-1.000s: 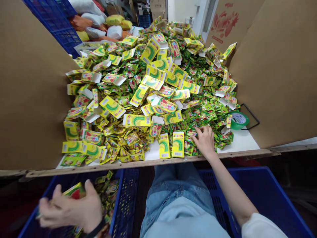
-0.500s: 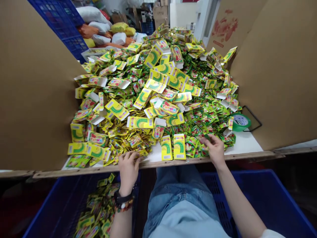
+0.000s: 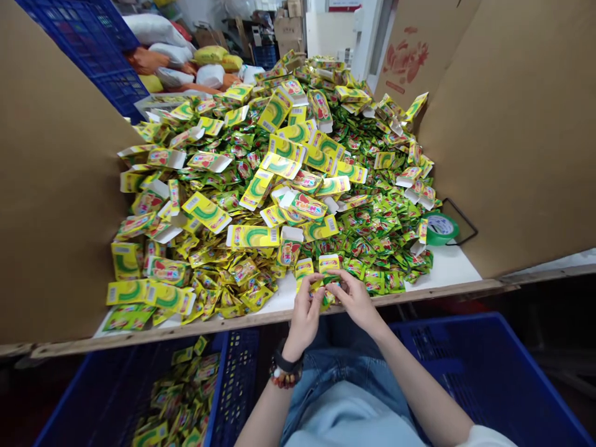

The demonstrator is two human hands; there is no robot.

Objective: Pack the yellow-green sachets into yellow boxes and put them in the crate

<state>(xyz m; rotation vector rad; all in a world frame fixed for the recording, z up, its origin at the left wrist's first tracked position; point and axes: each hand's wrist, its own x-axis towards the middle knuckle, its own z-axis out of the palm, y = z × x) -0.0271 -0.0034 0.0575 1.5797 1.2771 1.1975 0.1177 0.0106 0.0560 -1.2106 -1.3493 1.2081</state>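
My left hand (image 3: 305,315) and my right hand (image 3: 354,303) meet at the table's front edge, fingertips almost touching. Both have their fingers bent into a pinch. A bit of green shows by the right fingertips, seemingly a small sachet; what the left fingers hold is hidden. Just behind the fingers lie two flat yellow boxes, a left box (image 3: 304,267) and a right box (image 3: 329,263), partly covered by the hands. Yellow sachets (image 3: 242,292) spread to the left of my hands, green sachets (image 3: 375,280) to the right.
A heap of open yellow boxes (image 3: 256,189) covers the table's middle. Green tape (image 3: 440,229) and a black wire frame (image 3: 469,222) lie at the right. Cardboard walls (image 3: 507,143) flank the table. Below are a left blue crate (image 3: 93,394) holding packets and a right blue crate (image 3: 503,372).
My left hand has moved right from the yellow sachets, and my right hand has moved left from the green ones with a green sachet. They now meet over the two boxes. The view has shifted slightly.
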